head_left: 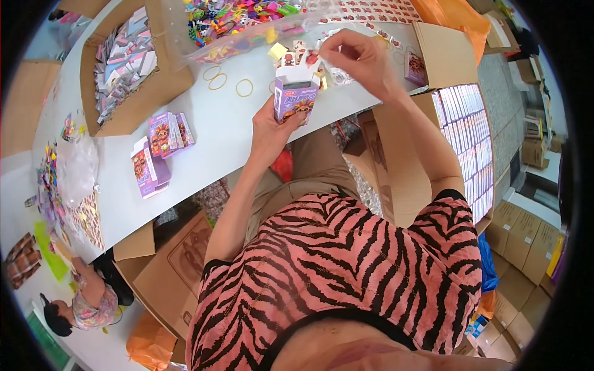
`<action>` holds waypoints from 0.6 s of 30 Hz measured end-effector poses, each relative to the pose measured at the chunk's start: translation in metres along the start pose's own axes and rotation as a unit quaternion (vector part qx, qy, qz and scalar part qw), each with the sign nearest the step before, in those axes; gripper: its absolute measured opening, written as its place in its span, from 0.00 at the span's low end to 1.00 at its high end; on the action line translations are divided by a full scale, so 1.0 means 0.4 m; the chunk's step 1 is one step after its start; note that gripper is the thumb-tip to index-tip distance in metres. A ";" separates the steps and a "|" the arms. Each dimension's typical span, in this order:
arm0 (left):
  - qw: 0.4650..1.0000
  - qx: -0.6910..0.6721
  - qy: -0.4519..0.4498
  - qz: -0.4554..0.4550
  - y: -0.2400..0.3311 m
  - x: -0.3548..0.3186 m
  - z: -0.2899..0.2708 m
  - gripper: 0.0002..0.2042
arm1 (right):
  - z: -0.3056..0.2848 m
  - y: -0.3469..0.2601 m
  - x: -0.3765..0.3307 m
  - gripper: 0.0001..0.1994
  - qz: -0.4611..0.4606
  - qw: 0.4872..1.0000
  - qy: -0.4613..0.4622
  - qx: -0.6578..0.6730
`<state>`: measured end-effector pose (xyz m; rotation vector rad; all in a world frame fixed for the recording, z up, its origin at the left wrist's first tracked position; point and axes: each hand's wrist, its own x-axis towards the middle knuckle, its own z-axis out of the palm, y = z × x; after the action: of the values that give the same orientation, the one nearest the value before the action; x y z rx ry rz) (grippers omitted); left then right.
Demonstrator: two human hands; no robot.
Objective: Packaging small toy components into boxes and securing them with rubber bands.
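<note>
My left hand [272,131] is wrapped round a small purple printed carton [294,99], held upright over the table's near edge with its white top flaps open. Just above the opening, my right hand [364,65] pinches a small white sticker with a red figure [312,59], slightly blurred. Beyond the carton lie more small stickers [289,58] and a folded yellow paper piece [278,51]. Several thin yellow rubber bands [244,88] rest to the left. Further left on the table are an open purple carton [148,170] and a fanned group of purple printed packs [168,133].
A cardboard box of small flat packs [127,68] stands at the left. At the back is a clear tub of colourful trinkets [241,21], beside sticker sheets [371,11]. An open carton packed with rows of small boxes [464,136] stands right. Another person [93,303] sits far left.
</note>
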<state>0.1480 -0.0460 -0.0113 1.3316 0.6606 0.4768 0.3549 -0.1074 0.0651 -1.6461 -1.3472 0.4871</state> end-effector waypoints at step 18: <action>1.000 -0.017 0.009 -0.011 0.001 0.004 0.010 0.16 | 0.027 0.370 0.063 0.12 -0.043 0.901 -0.033 -0.429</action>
<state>0.1519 -0.0480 -0.0110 1.2887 0.6783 0.4807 0.4358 -0.0762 -0.0577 -2.2561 -1.8206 -0.1583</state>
